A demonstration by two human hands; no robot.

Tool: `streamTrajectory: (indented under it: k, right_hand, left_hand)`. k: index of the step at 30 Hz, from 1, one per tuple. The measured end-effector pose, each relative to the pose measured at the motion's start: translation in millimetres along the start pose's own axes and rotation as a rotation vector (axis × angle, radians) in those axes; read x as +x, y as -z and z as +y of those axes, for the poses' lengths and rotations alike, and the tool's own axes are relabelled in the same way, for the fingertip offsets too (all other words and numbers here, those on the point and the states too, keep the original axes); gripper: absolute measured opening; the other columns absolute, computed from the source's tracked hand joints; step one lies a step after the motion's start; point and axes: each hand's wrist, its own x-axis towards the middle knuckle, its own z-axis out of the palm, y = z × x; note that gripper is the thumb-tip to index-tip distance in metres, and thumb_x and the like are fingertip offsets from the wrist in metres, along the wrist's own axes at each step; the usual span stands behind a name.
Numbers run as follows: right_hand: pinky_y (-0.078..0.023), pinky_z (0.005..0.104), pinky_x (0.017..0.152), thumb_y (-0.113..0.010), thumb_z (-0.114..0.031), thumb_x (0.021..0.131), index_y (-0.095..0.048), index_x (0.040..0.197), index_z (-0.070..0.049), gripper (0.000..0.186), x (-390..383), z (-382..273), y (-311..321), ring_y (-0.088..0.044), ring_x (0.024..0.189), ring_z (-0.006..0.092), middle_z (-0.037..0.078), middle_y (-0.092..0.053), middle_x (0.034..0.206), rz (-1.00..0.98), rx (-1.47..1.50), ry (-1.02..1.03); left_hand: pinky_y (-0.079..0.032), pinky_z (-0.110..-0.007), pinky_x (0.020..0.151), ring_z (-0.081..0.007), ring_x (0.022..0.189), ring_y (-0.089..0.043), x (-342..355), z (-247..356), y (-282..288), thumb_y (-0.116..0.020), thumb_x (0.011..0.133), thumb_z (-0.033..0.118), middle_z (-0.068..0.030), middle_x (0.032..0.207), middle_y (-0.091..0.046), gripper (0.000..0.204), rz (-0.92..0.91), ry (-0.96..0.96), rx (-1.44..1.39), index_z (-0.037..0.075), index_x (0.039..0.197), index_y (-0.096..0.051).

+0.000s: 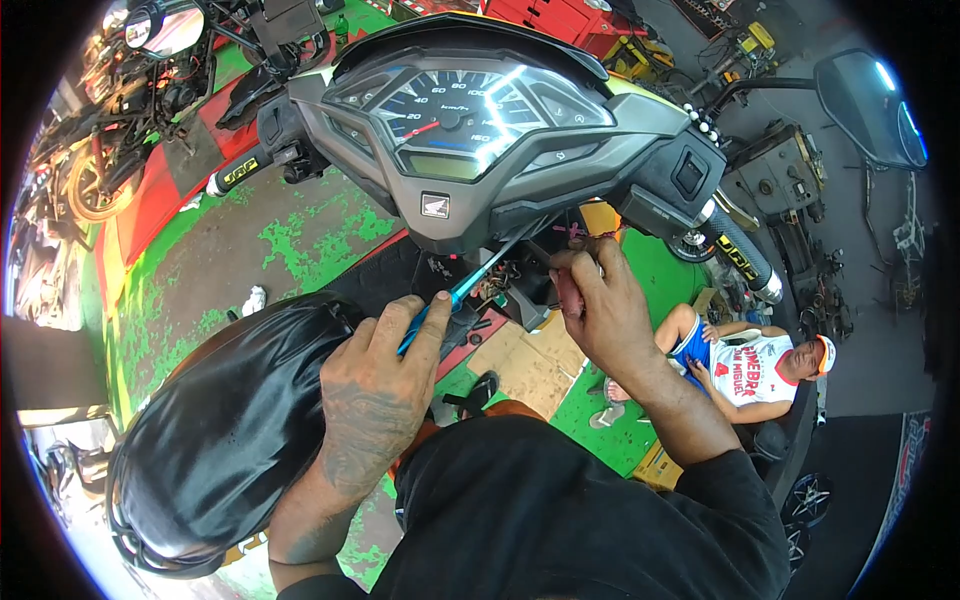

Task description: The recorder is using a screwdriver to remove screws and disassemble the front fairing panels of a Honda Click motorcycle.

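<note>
My left hand grips a blue-handled screwdriver, whose long shaft reaches up under the lower housing of a scooter's handlebar cover. Just right of it, my right hand is closed beneath the housing, around something small that I cannot make out, close to some pink pieces and dark wiring. The instrument panel sits above both hands, between the left grip and the right grip. An opening with loose wires shows below, partly hidden by the hands.
A black seat lies beside my left arm. A seated person is at the right on the green floor, near cardboard and a machine. Other motorcycles stand upper left; red tool chests at the back.
</note>
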Motion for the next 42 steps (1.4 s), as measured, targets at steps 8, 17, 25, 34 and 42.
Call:
streamTrajectory:
  k: [8,17,25,34,42]
  right_hand:
    - [-0.052,0.0431,0.082,-0.070,-0.002,0.080,-0.061,0.111,-0.006,0.033,-2.1,2.6,-1.6,-0.060,0.097,0.0337,0.014,-0.054,0.103,0.012,0.012,0.024]
    - [-0.052,0.0429,0.082,-0.069,-0.002,0.082,-0.061,0.110,-0.007,0.029,-0.1,2.9,4.1,-0.062,0.098,0.0331,0.013,-0.057,0.104,-0.002,0.012,0.007]
    - [-0.054,0.0414,0.088,-0.071,0.001,0.083,-0.062,0.109,-0.006,0.029,-15.6,0.7,25.2,-0.066,0.107,0.0347,0.014,-0.065,0.118,0.092,0.104,-0.084]
    - [-0.054,0.0433,0.089,-0.074,0.001,0.075,-0.062,0.104,-0.006,0.032,-14.7,12.4,28.4,-0.066,0.106,0.0326,0.012,-0.065,0.114,0.150,-0.022,0.206]
    - [-0.054,0.0371,0.079,-0.073,-0.007,0.079,-0.064,0.132,-0.005,0.054,-10.2,27.6,28.8,-0.068,0.094,0.0321,0.016,-0.066,0.098,-0.097,-0.008,-0.130]
  left_hand:
    - [-0.056,-0.029,0.062,-0.0164,0.076,-0.064,-12.5,9.4,-13.1,-0.076,0.078,0.010,-0.0054,0.109,-0.063,0.043,0.016,0.099,-0.129,0.007,0.121,-0.072]
    - [-0.047,-0.032,0.071,-0.0204,0.092,-0.057,9.0,-6.3,0.1,-0.066,0.081,0.016,-0.0046,0.109,-0.065,0.037,0.079,-0.126,0.164,0.007,0.116,-0.072]
    - [-0.057,-0.035,0.064,-0.0237,0.076,-0.068,4.4,-4.4,-3.5,-0.073,0.091,0.023,-0.0103,0.094,-0.059,0.033,-0.136,0.148,-0.104,0.004,0.114,-0.062]
    - [-0.053,-0.036,0.061,-0.0252,0.075,-0.068,12.8,-14.8,-0.2,-0.076,0.088,0.027,-0.0090,0.087,-0.054,0.033,-0.052,0.089,0.081,0.004,0.106,-0.060]
    - [-0.055,-0.039,0.065,-0.0270,0.078,-0.068,11.8,-15.4,2.7,-0.076,0.087,0.017,-0.0121,0.100,-0.053,0.033,-0.134,0.228,-0.159,0.004,0.112,-0.058]
